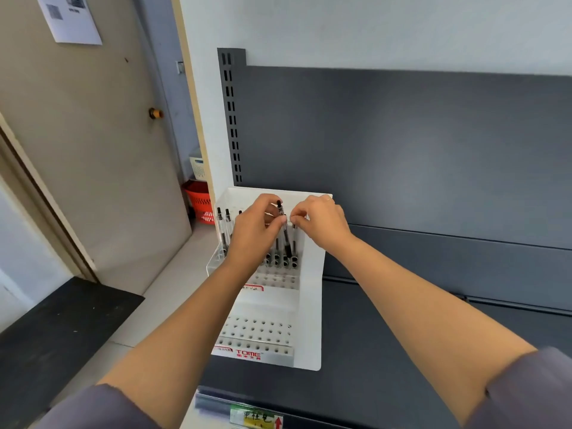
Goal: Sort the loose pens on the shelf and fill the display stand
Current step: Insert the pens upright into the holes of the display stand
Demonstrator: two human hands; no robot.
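A white tiered display stand (311, 305) sits on the dark grey shelf (387, 351), its steps drilled with rows of holes. Several clear pens with black caps (223, 230) stand upright in the top tier. My left hand (253, 233) pinches one such pen (285, 239) near its upper end, holding it over the back row. My right hand (322, 221) pinches the top of a pen next to it, just right of the left hand's fingers. The lower tiers hold no pens.
The shelf's grey back panel (418, 150) and a slotted upright (230, 113) rise behind the stand. Left of the shelf unit are a beige door (93, 150), a red basket (199, 201) and a white basket (198, 164) on the floor. A price label (253, 418) sits on the shelf's front edge.
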